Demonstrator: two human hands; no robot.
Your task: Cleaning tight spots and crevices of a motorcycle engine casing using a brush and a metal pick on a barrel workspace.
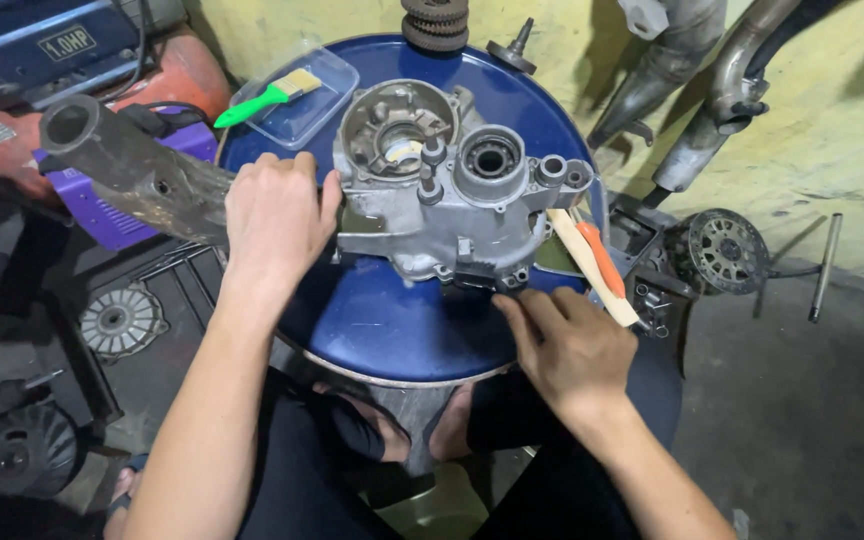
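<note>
Both hands on grey engine casing [442, 190]: left hand [277, 215] flat, fingers curled; right hand [567, 345] fingertips at lower edge.

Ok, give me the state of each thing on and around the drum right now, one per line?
Engine case: lying flat on the blue drum top, open side up.
Left hand: resting on the case's left edge.
Right hand: fingertips at the case's lower right edge.
Paintbrush: lying in the clear tray.
Wooden-handled tool: lying at the drum's right rim.
Exhaust pipes: leaning on the wall.
</note>
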